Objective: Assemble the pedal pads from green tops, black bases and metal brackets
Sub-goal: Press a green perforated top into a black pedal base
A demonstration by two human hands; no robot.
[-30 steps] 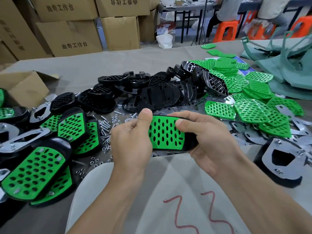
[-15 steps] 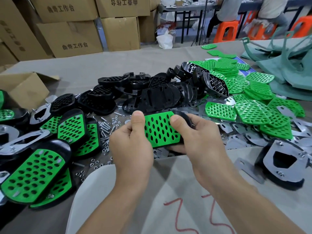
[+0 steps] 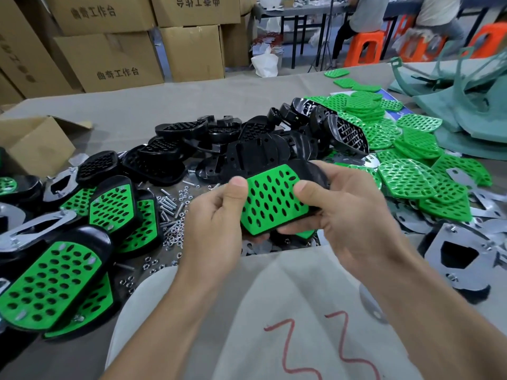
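We hold the top (image 3: 271, 201), seated on its base (image 3: 315, 171), raised between both hands. The left hand (image 3: 216, 215) pinches the left end and the right hand (image 3: 348, 215) grips the right end. The long axis runs hand to hand.

The left hand (image 3: 216, 215) and right hand (image 3: 354, 215) hide most fingers under the green top (image 3: 271, 201); its black base (image 3: 315, 171) shows only at the far rim. Seated people (image 3: 365, 15) behind (heads cropped by the top edge) blur.

Head-worn, forward and downward, close.
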